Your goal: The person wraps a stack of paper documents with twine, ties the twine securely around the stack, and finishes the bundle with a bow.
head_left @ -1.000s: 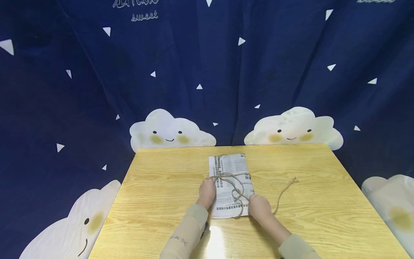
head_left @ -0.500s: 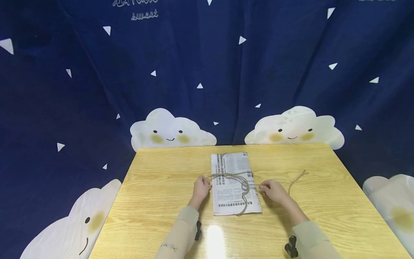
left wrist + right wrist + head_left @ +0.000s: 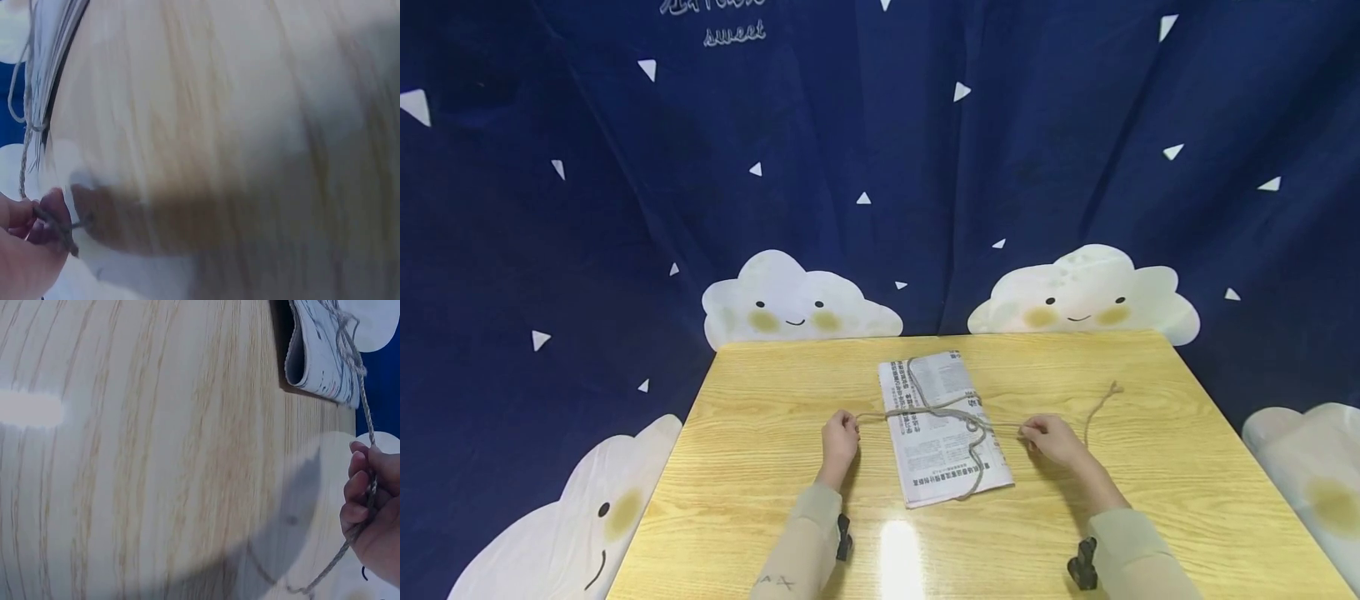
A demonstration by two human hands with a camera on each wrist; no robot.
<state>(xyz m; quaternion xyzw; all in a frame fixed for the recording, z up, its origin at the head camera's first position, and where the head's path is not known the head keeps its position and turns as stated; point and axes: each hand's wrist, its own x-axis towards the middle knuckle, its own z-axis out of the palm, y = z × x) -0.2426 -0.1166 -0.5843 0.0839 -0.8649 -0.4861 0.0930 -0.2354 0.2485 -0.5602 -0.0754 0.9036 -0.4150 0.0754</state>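
Observation:
A folded bundle of newspaper (image 3: 936, 454) lies slightly turned on the table, with brown twine (image 3: 917, 411) crossing it lengthwise and crosswise. Left of the bundle, my left hand (image 3: 839, 442) pinches one strand; in the left wrist view the short twine end (image 3: 59, 234) pokes out past the fingertips. To the right, my right hand (image 3: 1054, 440) holds the other strand between thumb and fingers. The right wrist view shows this twine (image 3: 367, 412) running from a small tangle at the folded newspaper (image 3: 322, 359) through the curled fingers. Both strands stretch nearly straight out from the bundle.
The wooden table (image 3: 760, 383) reaches back to a dark blue curtain (image 3: 835, 125) printed with clouds. A loose, frayed tail of twine (image 3: 1097, 408) trails beyond my right hand. Small black devices sit on both wrists, the right device (image 3: 1082, 565) near the cuff.
My hands have moved apart, left hand leftward and right hand rightward, drawing the twine out. The wide loops over the newspaper have shrunk, and the bundle has turned a little.

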